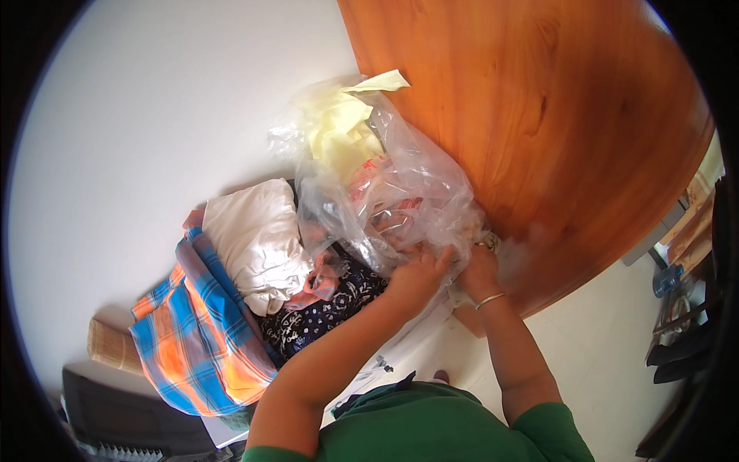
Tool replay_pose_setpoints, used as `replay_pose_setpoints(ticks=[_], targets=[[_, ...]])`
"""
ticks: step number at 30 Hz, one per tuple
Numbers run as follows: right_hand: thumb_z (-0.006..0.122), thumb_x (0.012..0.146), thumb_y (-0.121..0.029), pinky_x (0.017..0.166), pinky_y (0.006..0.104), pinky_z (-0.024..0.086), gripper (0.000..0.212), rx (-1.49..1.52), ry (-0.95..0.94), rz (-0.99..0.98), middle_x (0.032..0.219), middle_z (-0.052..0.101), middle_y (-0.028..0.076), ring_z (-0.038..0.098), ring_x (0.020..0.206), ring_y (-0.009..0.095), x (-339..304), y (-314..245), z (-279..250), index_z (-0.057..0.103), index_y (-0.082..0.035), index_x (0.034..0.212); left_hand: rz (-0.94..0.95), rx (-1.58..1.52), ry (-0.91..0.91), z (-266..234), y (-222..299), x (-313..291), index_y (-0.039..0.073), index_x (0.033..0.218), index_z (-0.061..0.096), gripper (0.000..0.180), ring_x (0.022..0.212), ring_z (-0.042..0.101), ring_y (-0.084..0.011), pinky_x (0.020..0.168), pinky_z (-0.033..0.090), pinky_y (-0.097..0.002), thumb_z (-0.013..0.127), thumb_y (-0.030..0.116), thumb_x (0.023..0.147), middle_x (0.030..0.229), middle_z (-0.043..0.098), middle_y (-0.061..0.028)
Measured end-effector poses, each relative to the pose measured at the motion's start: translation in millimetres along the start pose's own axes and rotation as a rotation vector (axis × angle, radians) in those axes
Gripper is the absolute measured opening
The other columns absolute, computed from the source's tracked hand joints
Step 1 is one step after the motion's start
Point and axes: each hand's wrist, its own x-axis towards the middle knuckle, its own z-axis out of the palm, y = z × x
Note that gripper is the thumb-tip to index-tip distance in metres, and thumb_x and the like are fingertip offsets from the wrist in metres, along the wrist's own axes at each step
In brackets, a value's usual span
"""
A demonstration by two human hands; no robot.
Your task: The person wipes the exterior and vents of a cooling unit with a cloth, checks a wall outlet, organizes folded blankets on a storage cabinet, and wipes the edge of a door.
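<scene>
A large, crumpled clear plastic bag (431, 169) lies against the edge of a wooden surface, with pale yellow sheeting (342, 127) and some red printing showing in it. My left hand (419, 279) is closed on the near side of the bag, its index finger lying along the film. Close beside it, my right hand (480, 271) is at the bag's right end. Its fingers are hidden by the plastic and a small patterned bit of cloth (490, 241), so its grip cannot be made out. A thin bangle (490, 299) circles my right wrist.
Left of the bag are folded white cloth (258, 239), blue-and-orange plaid cloth (192, 339) and dark patterned fabric (327, 308). The brown wooden surface (523, 100) meets a white wall (169, 100). A rolled bamboo mat (114, 346) lies lower left; a blue-tinted water jug (667, 280) stands far right.
</scene>
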Motion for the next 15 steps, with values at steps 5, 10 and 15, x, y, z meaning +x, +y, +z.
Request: replay_pose_setpoints(ticks=[5,10,15], targets=[[0.062,0.066,-0.018,0.067,0.0382,0.048,0.018,-0.062,-0.032,0.006,0.079,0.062,0.013,0.059,0.076,0.03,0,2,-3,0.063,-0.009,0.081,0.08,0.198,-0.086,-10,-7,15,0.013,0.107,0.048,0.031,0.081,0.059,-0.031,0.059,0.052,-0.0385,0.05,0.012,0.076,0.093,0.054,-0.0157],[0.061,0.065,-0.017,0.066,0.0381,0.047,0.015,-0.156,0.032,-0.104,0.076,0.061,0.01,0.058,0.076,0.027,4,-8,6,0.064,-0.011,0.078,0.062,0.234,0.099,-19,-42,25,0.015,0.091,0.055,0.015,0.073,0.06,-0.0258,0.058,0.05,-0.0356,0.048,0.015,0.078,0.082,0.057,-0.0102],[0.058,0.065,-0.017,0.063,0.0393,0.043,0.012,-0.175,0.01,-0.226,0.079,0.06,0.002,0.055,0.082,0.021,-20,-39,22,0.062,-0.012,0.075,-0.161,0.137,0.194,-48,-67,46,0.016,0.085,0.059,0.015,0.074,0.059,-0.0285,0.06,0.048,-0.04,0.049,0.013,0.074,0.085,0.057,-0.0092]])
